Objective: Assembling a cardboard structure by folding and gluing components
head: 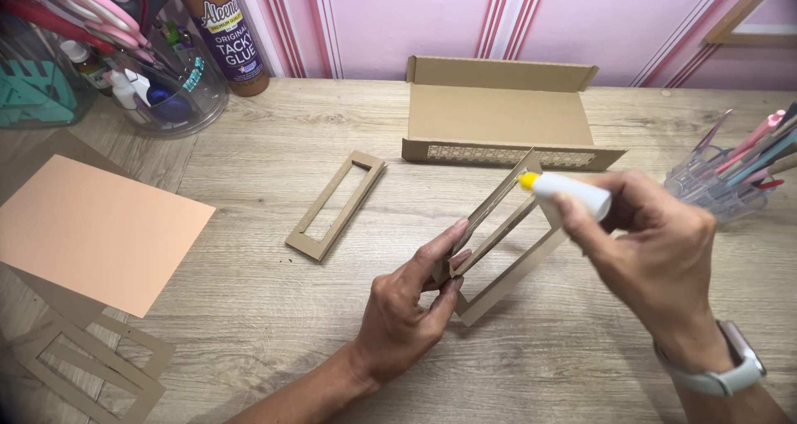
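Gluing a cardboard frame, both hands busy.
Left hand [407, 303] pinches the kraft frame [498, 241] tilted off the wooden table [274, 308]; right hand [652, 241] grips small glue bottle [569, 193], yellow tip touching frame's top edge.

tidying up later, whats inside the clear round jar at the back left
The clear jar holds pink-handled scissors, a red handle and small bottles; its bottom is hidden by clutter.

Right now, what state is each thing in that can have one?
Left hand: pinching the cardboard frame's near end.
Cardboard frame: held tilted above the table, folded partly open.
Right hand: gripping the small glue bottle.
Small glue bottle: uncapped, yellow tip at the frame's top edge.
Second frame: lying flat, untouched.
Cardboard box: open, upright back flap.
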